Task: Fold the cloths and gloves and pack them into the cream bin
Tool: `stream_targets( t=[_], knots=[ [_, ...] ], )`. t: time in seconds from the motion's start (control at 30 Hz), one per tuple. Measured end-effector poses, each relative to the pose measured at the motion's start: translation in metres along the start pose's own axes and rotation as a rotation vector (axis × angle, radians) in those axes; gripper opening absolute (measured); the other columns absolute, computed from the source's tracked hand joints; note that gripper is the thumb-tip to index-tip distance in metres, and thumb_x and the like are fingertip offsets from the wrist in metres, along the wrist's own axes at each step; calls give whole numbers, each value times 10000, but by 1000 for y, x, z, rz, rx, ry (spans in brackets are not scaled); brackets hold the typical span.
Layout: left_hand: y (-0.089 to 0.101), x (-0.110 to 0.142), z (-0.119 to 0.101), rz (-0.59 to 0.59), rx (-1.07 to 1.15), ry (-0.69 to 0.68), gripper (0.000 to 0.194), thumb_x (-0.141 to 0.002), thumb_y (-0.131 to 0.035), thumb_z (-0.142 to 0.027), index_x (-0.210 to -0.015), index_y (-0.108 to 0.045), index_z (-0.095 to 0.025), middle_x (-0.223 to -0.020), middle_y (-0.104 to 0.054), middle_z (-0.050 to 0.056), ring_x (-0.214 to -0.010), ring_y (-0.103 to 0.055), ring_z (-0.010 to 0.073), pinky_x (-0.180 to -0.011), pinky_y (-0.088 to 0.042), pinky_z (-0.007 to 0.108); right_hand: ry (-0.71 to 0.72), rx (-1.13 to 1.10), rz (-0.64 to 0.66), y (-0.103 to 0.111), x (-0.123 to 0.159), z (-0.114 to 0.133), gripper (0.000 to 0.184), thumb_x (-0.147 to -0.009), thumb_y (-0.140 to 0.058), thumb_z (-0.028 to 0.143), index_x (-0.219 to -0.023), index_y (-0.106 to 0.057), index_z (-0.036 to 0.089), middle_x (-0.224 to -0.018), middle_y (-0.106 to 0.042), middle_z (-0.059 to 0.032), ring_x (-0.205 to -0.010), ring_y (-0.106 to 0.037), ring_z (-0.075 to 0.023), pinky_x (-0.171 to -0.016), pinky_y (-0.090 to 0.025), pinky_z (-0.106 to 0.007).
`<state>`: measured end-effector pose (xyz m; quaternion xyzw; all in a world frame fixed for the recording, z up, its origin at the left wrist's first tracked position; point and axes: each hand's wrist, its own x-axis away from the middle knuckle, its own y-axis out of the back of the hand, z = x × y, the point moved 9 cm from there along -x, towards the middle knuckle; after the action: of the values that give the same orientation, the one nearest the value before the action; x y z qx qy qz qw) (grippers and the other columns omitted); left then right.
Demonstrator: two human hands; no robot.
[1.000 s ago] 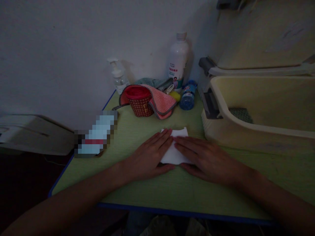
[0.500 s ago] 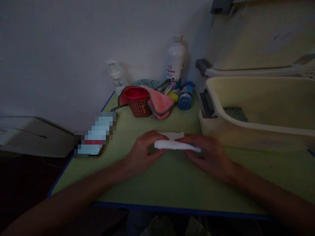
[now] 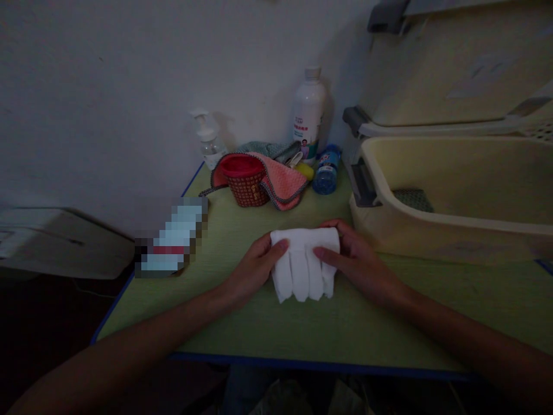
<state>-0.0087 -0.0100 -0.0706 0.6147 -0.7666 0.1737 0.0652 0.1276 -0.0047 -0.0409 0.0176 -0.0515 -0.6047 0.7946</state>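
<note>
A white fabric glove, folded over at the top with its fingers hanging toward me, is held above the middle of the green table. My left hand pinches its left edge, the thumb lying on the front. On the other side my right hand grips the right edge, thumb on the front and fingers behind. Whether one glove or a pair is folded here I cannot tell.
A cream storage box with its lid raised stands at the right, a grey-green cloth inside. Behind are a red woven-pattern cup, a pink cloth, a white bottle, a pump bottle and a blue bottle.
The white glove has turned from edge-on to facing me, its fingers now hanging down. Both hands have turned with it and still hold it by the sides.
</note>
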Motion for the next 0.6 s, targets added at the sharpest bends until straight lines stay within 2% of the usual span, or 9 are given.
stream_targets(
  t=[0.13, 0.3, 0.4, 0.5, 0.6],
  knots=[
    [1, 0, 1, 8, 36, 30, 284, -697, -665, -375, -839, -590, -141, -620, -544, -42, -548, -476, 76, -567, -411, 215, 3, 35, 29, -4, 2, 2, 353, -699, -623, 283, -972, -412, 209, -775, -535, 13, -670, -561, -134, -568, -493, -262],
    [-8, -1, -6, 91, 94, 0, 370, -618, -695, -251, -922, -505, -157, -769, -627, 1, -673, -582, 123, -633, -458, 251, -1, 30, -62, 5, 3, 0, 316, -714, -613, 303, -951, -428, 206, -781, -561, 4, -682, -578, -143, -568, -503, -273],
    [-2, 0, -16, 21, 39, -120, 462, -568, -719, -187, -918, -417, -192, -812, -634, -11, -641, -589, 108, -602, -463, 236, -10, 13, -119, 10, 3, -1, 306, -703, -636, 307, -920, -447, 205, -771, -576, 4, -673, -584, -141, -563, -506, -270],
    [6, 2, -26, -67, -6, -226, 433, -556, -725, -176, -851, -408, -198, -827, -607, -36, -599, -573, 79, -553, -446, 201, -2, -10, -166, 14, 4, 0, 300, -683, -659, 304, -893, -469, 204, -773, -584, 4, -681, -585, -138, -584, -506, -268],
    [8, 2, -23, -76, -61, -192, 312, -581, -720, -200, -772, -475, -167, -770, -594, -34, -612, -571, 80, -549, -435, 193, -8, -20, -172, 15, 5, 0, 295, -677, -661, 307, -880, -471, 208, -768, -586, 8, -690, -588, -143, -597, -508, -278]
  ],
)
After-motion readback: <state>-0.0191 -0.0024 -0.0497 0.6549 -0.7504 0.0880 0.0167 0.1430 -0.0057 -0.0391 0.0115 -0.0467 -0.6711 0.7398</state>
